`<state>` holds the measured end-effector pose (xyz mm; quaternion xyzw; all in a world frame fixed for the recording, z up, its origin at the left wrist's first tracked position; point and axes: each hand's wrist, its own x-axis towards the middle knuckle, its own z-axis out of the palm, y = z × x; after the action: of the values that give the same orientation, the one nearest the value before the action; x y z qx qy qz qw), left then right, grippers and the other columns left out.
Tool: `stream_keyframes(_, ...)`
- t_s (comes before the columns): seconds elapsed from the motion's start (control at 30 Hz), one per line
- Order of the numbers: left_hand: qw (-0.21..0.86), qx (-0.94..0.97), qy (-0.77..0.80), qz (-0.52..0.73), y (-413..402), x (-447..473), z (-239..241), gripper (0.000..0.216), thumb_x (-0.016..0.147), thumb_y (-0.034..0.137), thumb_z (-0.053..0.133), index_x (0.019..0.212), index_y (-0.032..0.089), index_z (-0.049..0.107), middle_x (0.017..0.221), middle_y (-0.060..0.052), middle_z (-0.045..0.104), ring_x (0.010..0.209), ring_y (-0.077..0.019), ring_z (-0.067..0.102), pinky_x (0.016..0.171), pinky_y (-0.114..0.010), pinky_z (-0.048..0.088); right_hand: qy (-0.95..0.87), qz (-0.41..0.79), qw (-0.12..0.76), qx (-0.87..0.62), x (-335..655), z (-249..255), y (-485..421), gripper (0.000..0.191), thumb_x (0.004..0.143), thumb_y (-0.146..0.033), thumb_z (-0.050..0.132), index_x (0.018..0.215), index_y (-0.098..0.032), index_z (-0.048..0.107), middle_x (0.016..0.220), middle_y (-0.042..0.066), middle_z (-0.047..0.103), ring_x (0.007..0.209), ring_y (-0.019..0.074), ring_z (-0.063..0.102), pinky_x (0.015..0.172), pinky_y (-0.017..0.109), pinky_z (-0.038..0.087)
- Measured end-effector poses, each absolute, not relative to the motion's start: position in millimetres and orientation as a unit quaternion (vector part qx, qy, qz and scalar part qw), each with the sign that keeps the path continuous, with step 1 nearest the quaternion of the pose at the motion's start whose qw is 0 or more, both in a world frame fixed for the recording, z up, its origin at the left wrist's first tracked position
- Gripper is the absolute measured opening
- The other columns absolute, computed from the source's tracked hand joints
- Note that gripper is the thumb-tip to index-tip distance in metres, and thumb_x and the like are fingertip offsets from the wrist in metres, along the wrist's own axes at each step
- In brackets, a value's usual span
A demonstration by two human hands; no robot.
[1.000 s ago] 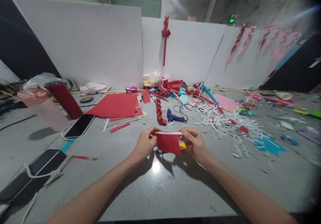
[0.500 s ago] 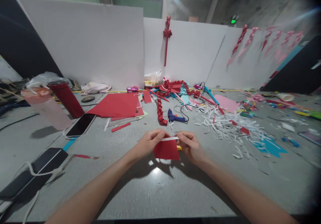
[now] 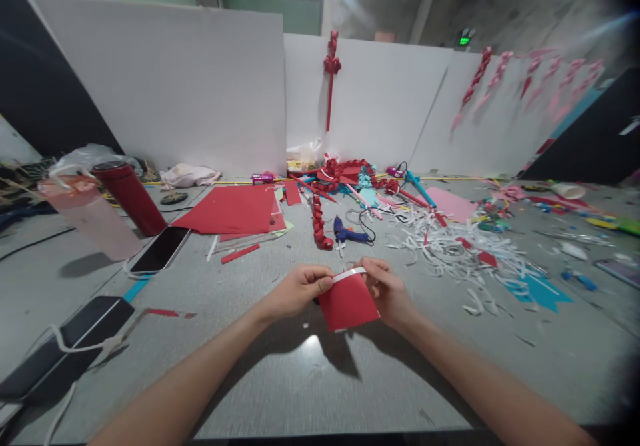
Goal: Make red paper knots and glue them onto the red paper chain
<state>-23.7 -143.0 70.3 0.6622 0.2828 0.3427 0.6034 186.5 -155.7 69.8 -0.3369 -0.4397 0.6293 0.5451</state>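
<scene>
Between my hands, above the table, hangs a small piece of red paper (image 3: pixel 349 304), tilted, with a white strip (image 3: pixel 349 275) along its top edge. My left hand (image 3: pixel 301 291) is closed, thumb on top, pinching the paper's upper left corner. At the upper right corner, my right hand (image 3: pixel 389 291) has its fingers closed by the end of the white strip; the fingertips are partly hidden behind the paper. Beyond my hands lie a blue glue gun (image 3: pixel 350 232) and a braided red paper strip (image 3: pixel 319 223).
White paper shreds (image 3: pixel 445 243) pile up on the right. Red paper sheets (image 3: pixel 227 209) lie left of centre. A phone (image 3: pixel 159 249), a red flask (image 3: pixel 131 198), a pink bottle (image 3: pixel 93 216) and a black box with a white cable (image 3: pixel 67 346) stand or lie at left.
The red paper has shifted slightly right and tilted, its right side raised, and more of its face shows. My right hand has turned a little with it; both hands still hold on.
</scene>
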Motion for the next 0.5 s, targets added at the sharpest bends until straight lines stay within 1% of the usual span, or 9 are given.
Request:
stream_keyframes(0.1, 0.604, 0.660, 0.279, 0.348, -141.6, -23.9, 67.2, 0.048, 0.089, 0.063, 0.066, 0.087, 0.016, 0.076, 0.078, -0.006, 0.065, 0.069, -0.0167, 0.054, 0.067, -0.028, 0.041, -0.439, 0.640, 0.540, -0.325, 186.9, 69.3, -155.4, 0.050, 0.076, -0.049, 0.078, 0.052, -0.021, 0.043, 0.058, -0.001, 0.049, 0.051, 0.0123, 0.038, 0.051, 0.027, 0.032)
stream_keyframes(0.27, 0.628, 0.640, 0.267, 0.353, -141.7, -22.3, 65.9, 0.050, 0.083, 0.062, 0.074, 0.092, 0.014, 0.080, 0.083, -0.010, 0.071, 0.074, -0.0188, 0.059, 0.071, -0.030, 0.044, -0.405, 0.633, 0.565, -0.340, 188.4, 66.1, -152.3, 0.049, 0.068, -0.047, 0.085, 0.051, -0.021, 0.047, 0.056, 0.000, 0.053, 0.056, 0.0143, 0.046, 0.054, 0.027, 0.037)
stream_keyframes(0.37, 0.650, 0.633, 0.247, 0.342, -140.9, -22.6, 64.9, 0.053, 0.080, 0.061, 0.078, 0.097, 0.011, 0.081, 0.089, -0.012, 0.073, 0.078, -0.0196, 0.062, 0.074, -0.029, 0.046, -0.380, 0.644, 0.573, -0.335, 189.2, 63.4, -152.0, 0.041, 0.066, -0.045, 0.087, 0.057, -0.020, 0.056, 0.060, 0.000, 0.059, 0.058, 0.0148, 0.051, 0.055, 0.026, 0.040)
stream_keyframes(0.43, 0.658, 0.634, 0.233, 0.333, -139.9, -24.0, 64.7, 0.052, 0.081, 0.060, 0.079, 0.097, 0.011, 0.081, 0.089, -0.012, 0.074, 0.078, -0.0189, 0.063, 0.074, -0.029, 0.047, -0.371, 0.655, 0.573, -0.325, 189.7, 61.8, -152.7, 0.035, 0.067, -0.044, 0.087, 0.061, -0.020, 0.061, 0.064, 0.000, 0.061, 0.056, 0.0138, 0.050, 0.053, 0.026, 0.040)
stream_keyframes(0.5, 0.664, 0.637, 0.222, 0.324, -138.9, -25.9, 65.4, 0.049, 0.081, 0.058, 0.080, 0.098, 0.012, 0.082, 0.090, -0.011, 0.075, 0.080, -0.0190, 0.064, 0.076, -0.029, 0.048, -0.379, 0.664, 0.566, -0.308, 190.9, 60.3, -153.2, 0.033, 0.071, -0.044, 0.085, 0.063, -0.021, 0.062, 0.065, -0.001, 0.062, 0.054, 0.0135, 0.048, 0.052, 0.027, 0.039)
